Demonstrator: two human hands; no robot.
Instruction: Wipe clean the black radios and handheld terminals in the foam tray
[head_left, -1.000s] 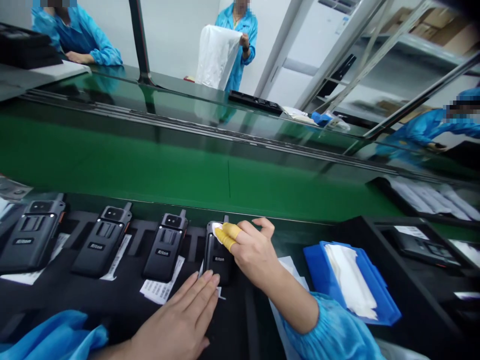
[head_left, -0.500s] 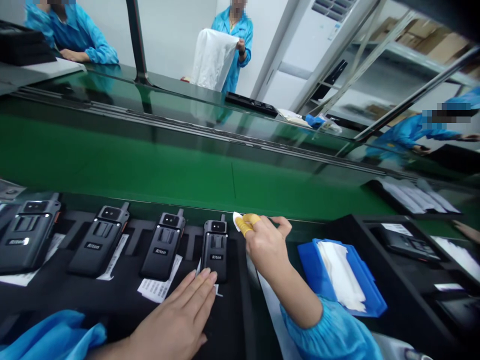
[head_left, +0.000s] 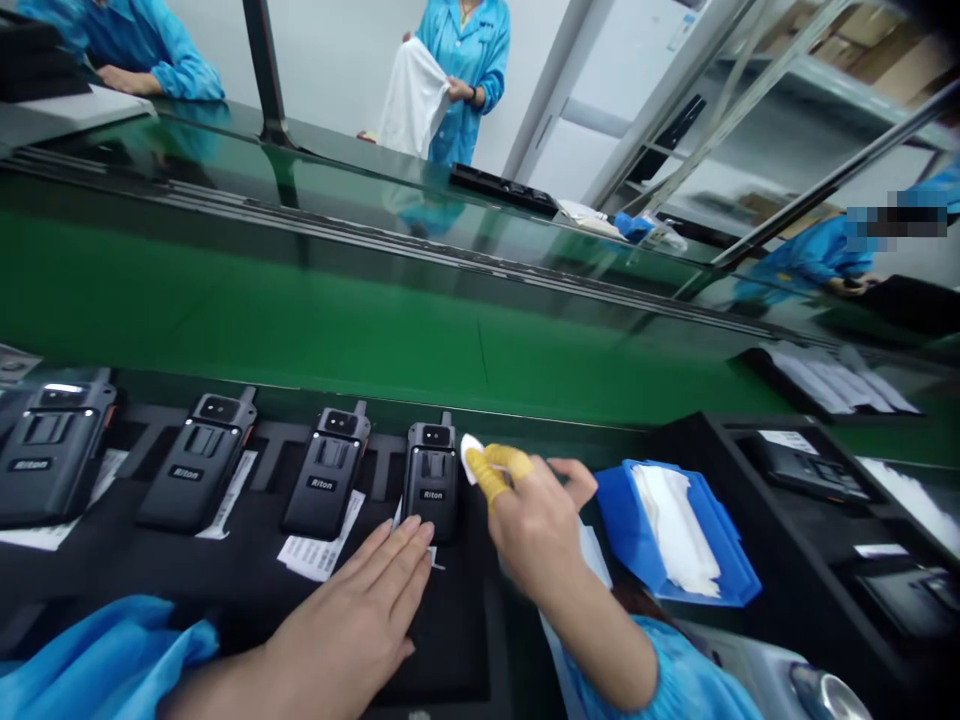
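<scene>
Several black handheld devices lie in a row on a black tray [head_left: 450,640] in front of me. My left hand [head_left: 356,625] lies flat with fingers stretched out, its fingertips touching the bottom end of the rightmost device [head_left: 431,480]. My right hand [head_left: 529,515], with yellow finger cots on two fingers, pinches a small white wipe [head_left: 471,445] just right of that device's top. Printed paper slips [head_left: 319,555] lie beside the devices.
A blue tray [head_left: 637,530] with white wipes sits to the right. Black trays [head_left: 817,470] with more devices stand further right. A green conveyor belt [head_left: 300,310] runs behind the row. People in blue coats work across the belt; one holds a white cloth [head_left: 409,95].
My right hand lifted the wipe off the top of the rightmost device and moved it to the right, beside the device. My left hand stayed at the device's lower end.
</scene>
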